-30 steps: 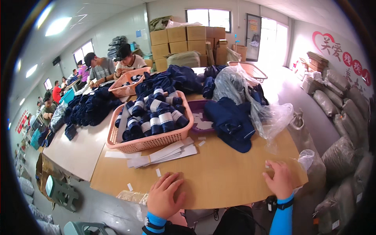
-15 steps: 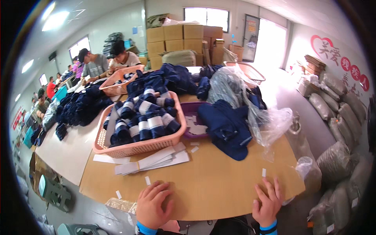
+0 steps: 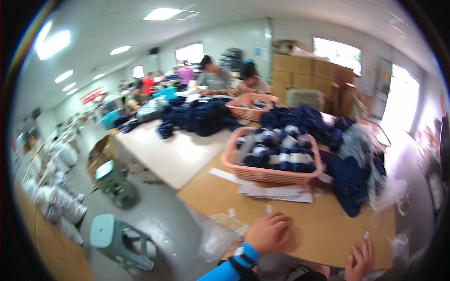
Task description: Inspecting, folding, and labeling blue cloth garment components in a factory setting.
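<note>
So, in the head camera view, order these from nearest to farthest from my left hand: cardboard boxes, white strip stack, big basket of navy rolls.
From your left hand:
1. White strip stack: just beyond it on the table.
2. Basket of navy rolls: behind the strips.
3. Cardboard boxes: across the room, beyond the table.

- Up front on the table [image 3: 323, 229], it's a basket [image 3: 272, 175], with rolls of cloth [image 3: 283, 160] lying in it!
- Right before it, paper strips [image 3: 281, 192]; to its right, a garment [image 3: 349, 182], then a plastic bag [image 3: 391, 188].
- Behind it, a second basket [image 3: 246, 113], with boxes [image 3: 304, 71] farther back.
- At the near edge, left hand [image 3: 269, 234] here, right hand [image 3: 360, 261] there!
- Away left, stools [image 3: 103, 230] on the floor [image 3: 180, 239].
</note>
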Demonstrator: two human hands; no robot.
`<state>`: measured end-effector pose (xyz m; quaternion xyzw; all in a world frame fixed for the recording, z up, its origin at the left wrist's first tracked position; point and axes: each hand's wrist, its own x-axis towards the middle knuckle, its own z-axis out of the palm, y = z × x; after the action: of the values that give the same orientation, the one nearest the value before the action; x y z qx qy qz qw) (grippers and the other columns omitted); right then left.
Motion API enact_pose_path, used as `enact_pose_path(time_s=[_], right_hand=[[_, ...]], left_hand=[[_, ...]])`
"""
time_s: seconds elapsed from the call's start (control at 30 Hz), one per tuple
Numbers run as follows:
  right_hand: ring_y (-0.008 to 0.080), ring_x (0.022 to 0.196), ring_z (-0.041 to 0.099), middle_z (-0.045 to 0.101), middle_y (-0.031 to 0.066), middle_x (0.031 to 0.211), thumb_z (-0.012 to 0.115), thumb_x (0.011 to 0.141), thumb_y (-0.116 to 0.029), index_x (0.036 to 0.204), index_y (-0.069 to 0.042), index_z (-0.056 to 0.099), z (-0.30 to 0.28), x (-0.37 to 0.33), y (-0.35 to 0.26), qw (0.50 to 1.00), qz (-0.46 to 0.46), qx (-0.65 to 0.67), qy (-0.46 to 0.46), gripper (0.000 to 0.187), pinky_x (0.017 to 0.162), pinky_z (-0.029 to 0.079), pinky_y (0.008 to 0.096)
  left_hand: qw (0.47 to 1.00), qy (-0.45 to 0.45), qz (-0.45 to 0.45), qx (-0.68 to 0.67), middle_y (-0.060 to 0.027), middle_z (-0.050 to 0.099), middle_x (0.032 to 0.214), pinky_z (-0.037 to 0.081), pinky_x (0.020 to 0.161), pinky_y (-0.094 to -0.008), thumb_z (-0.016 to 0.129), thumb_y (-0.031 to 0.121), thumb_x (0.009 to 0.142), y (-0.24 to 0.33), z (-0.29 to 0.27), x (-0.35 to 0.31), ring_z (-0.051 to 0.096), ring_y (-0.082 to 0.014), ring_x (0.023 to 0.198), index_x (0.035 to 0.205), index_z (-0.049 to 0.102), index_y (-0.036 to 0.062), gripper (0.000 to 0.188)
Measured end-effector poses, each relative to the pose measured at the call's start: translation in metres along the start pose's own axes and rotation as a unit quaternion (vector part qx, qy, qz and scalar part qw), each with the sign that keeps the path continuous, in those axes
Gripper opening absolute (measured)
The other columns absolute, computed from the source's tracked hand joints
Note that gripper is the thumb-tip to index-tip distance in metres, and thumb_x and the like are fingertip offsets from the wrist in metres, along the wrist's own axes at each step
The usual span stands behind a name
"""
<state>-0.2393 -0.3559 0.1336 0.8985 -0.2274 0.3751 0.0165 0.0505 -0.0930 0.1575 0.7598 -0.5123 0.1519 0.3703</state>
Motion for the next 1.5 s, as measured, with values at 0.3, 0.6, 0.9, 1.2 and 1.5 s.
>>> enact_pose_path(time_s=[0.3,0.6,0.9,1.2,1.5], right_hand=[[0.0401,0.123,0.064,0.069,0.0185,0.134,0.062,0.100,-0.018,0.126,-0.004,0.073,0.021,-0.012,0.065,0.993,-0.092,0.017,-0.073,0.032,0.103,0.052,0.0469],[0.0360,0.125,0.063,0.075,0.0153,0.118,0.071,0.090,-0.018,0.104,-0.006,0.079,0.011,-0.063,0.046,0.991,-0.018,0.125,-0.045,0.020,0.108,0.049,0.0454],[0.0341,0.076,0.068,0.068,0.0161,0.086,0.073,0.085,-0.014,0.087,-0.003,0.070,-0.014,-0.118,-0.062,0.921,0.158,0.264,-0.241,0.011,0.069,0.055,0.0403],[0.0370,0.094,0.061,0.061,0.0172,0.097,0.081,0.084,-0.022,0.104,-0.003,0.064,0.012,-0.168,-0.043,0.932,0.261,0.142,-0.207,0.032,0.083,0.052,0.0459],[0.0396,0.086,0.065,0.065,0.0184,0.092,0.076,0.089,-0.013,0.103,-0.002,0.064,0.004,-0.157,-0.043,0.902,0.262,0.168,-0.299,0.022,0.077,0.053,0.0464]], left_hand=[[0.998,-0.054,-0.020,-0.004,-0.0145,0.063,0.133,0.048,0.106,-0.0461,0.073,0.026,0.086,-0.011,0.026,-0.008,0.057,-0.0339,0.129,0.116,0.064,0.0036,0.038],[0.968,-0.159,0.147,-0.129,-0.0129,0.069,0.091,0.057,0.077,-0.0486,0.071,0.030,0.082,0.076,-0.001,-0.135,0.070,-0.0363,0.089,0.084,0.071,0.0113,0.019],[0.851,-0.517,-0.004,0.097,-0.0149,0.073,0.107,0.058,0.087,-0.0441,0.071,0.052,0.087,0.041,0.023,-0.185,0.073,-0.0337,0.100,0.091,0.081,0.0071,0.046],[0.848,-0.316,-0.078,-0.417,-0.0221,0.066,0.112,0.055,0.093,-0.0453,0.065,0.005,0.083,0.027,-0.017,-0.144,0.067,-0.0366,0.107,0.085,0.061,-0.0026,0.008],[0.711,0.223,-0.128,-0.654,-0.0096,0.061,0.122,0.051,0.085,-0.0425,0.063,0.023,0.094,0.039,-0.187,-0.200,0.059,-0.0349,0.126,0.086,0.058,0.0103,0.015]])
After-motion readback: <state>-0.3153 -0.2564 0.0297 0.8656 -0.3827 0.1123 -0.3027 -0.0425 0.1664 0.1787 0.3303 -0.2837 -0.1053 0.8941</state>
